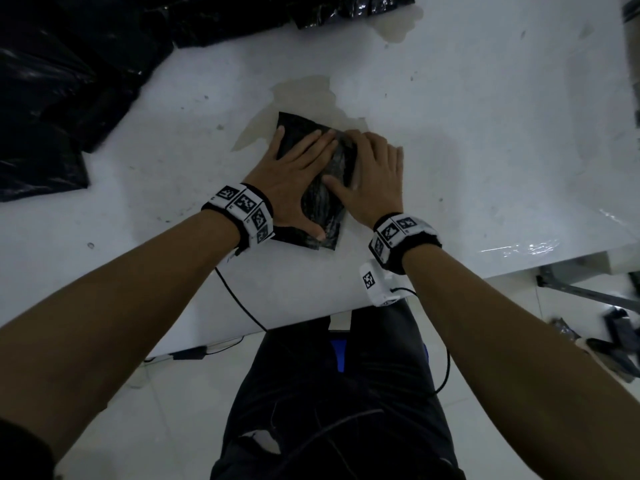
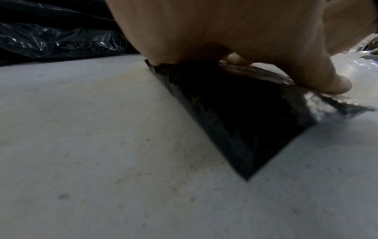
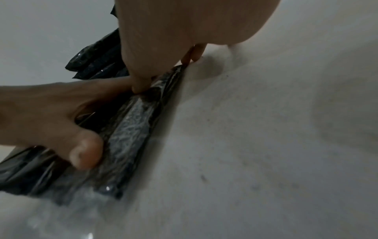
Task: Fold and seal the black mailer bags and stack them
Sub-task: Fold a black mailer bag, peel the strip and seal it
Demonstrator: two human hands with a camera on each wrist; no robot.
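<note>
The folded mailer bag (image 1: 325,199) is looking like thin black plastic, glossy and wrinkled, catching light on its creases. The pile of bags (image 1: 62,81) is showing the same shiny black film. The table (image 1: 485,133) is appearing white, matt, smooth, with stains and small specks.

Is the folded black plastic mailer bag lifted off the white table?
No: the folded black plastic mailer bag lies flat on the white table under both hands' fingers.
</note>
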